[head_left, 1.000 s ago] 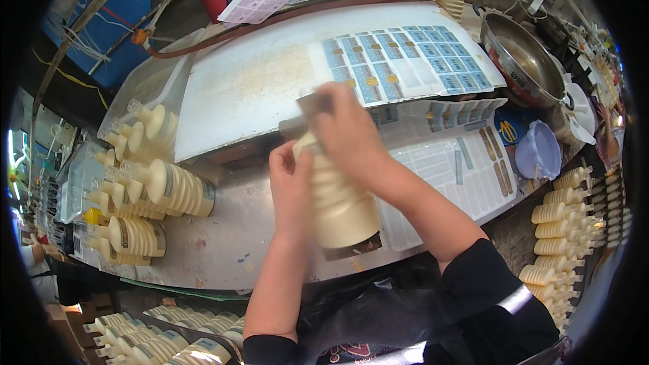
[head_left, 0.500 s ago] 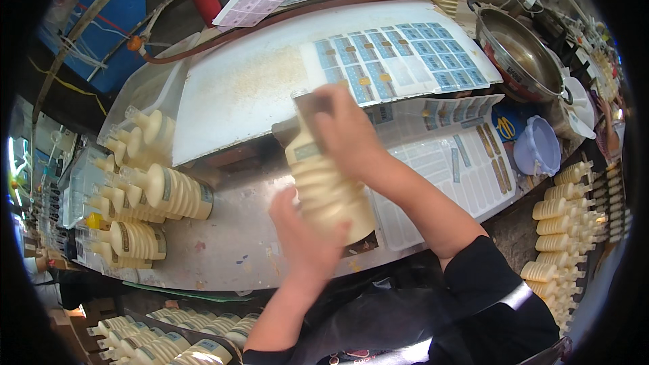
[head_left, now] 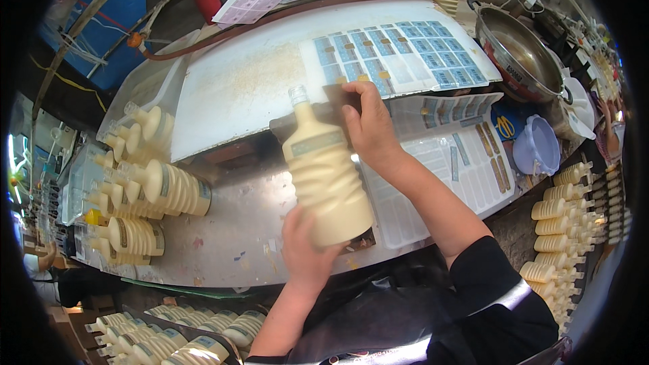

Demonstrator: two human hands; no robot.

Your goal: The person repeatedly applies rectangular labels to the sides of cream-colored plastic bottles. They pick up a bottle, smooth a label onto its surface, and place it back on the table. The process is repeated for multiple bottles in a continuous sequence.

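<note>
A cream-coloured bottle (head_left: 328, 182) with a wavy body and clear neck lies on a dark support in front of me, its neck pointing away. A pale grey-green label strip (head_left: 316, 144) runs across its shoulder. My left hand (head_left: 309, 247) is closed round the bottle's base; its fingers are slightly smeared and some are hidden. In my right hand (head_left: 370, 122) is a thin, flat dark-brown piece (head_left: 336, 96), pinched between thumb and fingers. That hand is just right of the bottle's neck and shoulder, apart from it.
Blue label sheets (head_left: 443, 54) lie on the white board (head_left: 236, 81). A partly used strip sheet (head_left: 422, 182) is to the right, near a lilac bucket (head_left: 537, 145) and a metal pot (head_left: 517, 47). Bottles (head_left: 172, 189) lie at left, with more below and at far right.
My right hand has moved right, off the bottle's neck, with the flat brown piece. My left hand has moved down, to the bottle's base. The bottle's neck and shoulder are now uncovered.
</note>
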